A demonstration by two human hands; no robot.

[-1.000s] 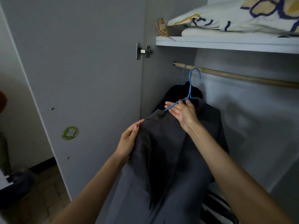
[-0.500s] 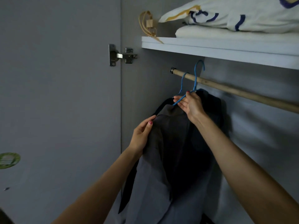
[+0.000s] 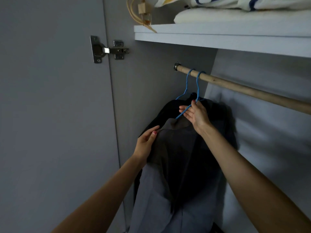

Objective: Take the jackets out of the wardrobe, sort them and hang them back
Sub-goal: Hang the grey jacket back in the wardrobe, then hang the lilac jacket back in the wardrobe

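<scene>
A grey jacket (image 3: 176, 182) hangs on a blue hanger (image 3: 197, 84) whose hook sits over the wooden rail (image 3: 252, 91) near its left end. My right hand (image 3: 196, 113) pinches the hanger just below the hook. My left hand (image 3: 146, 143) holds the jacket's left shoulder. Behind it a black jacket (image 3: 166, 111) hangs on a second blue hanger (image 3: 186, 83) on the same rail.
The open wardrobe door (image 3: 50, 98) with its metal hinge (image 3: 107, 50) stands at the left. A white shelf (image 3: 218, 37) above the rail carries folded bedding (image 3: 235, 12) and a small wooden block with cords (image 3: 143, 10).
The grey jacket's hanger rose from below the rail and its hook now sits over the rail beside the first hanger. Both hands moved up with it.
</scene>
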